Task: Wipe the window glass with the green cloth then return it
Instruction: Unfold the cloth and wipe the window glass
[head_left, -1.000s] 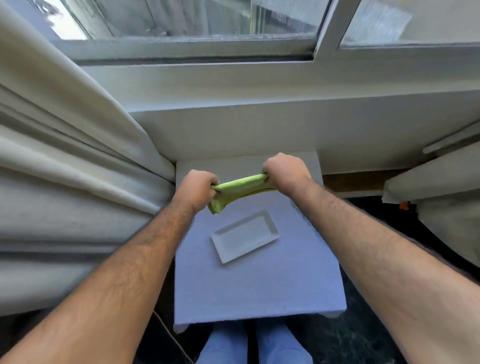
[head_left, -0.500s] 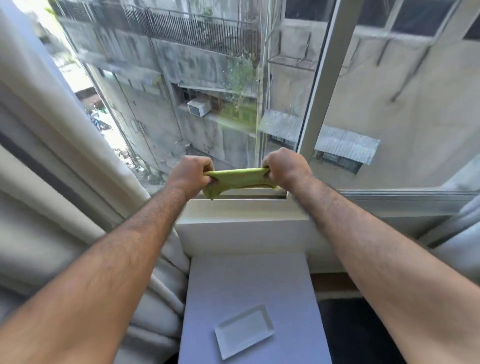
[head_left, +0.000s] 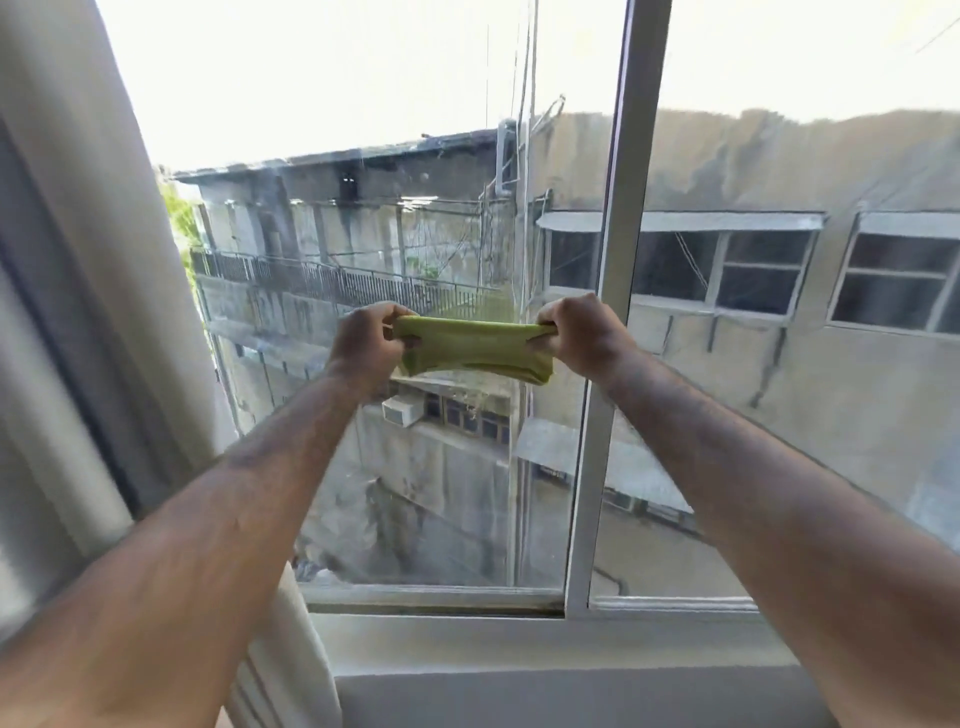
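The green cloth (head_left: 475, 349) is stretched flat between both hands, held up in front of the left window pane (head_left: 415, 218). My left hand (head_left: 366, 345) pinches its left end and my right hand (head_left: 579, 338) grips its right end. The cloth hangs at mid-height of the glass, just left of the white vertical frame bar (head_left: 613, 291). Whether the cloth touches the glass I cannot tell.
A pale curtain (head_left: 88, 312) hangs along the left side, close to my left forearm. The white sill (head_left: 519, 644) runs along the bottom. A second pane (head_left: 805, 364) lies right of the frame bar. Grey buildings show outside.
Both hands have lifted the cloth from above the small table up to mid-window, and my view has tilted up. The table and white tray are out of sight now.
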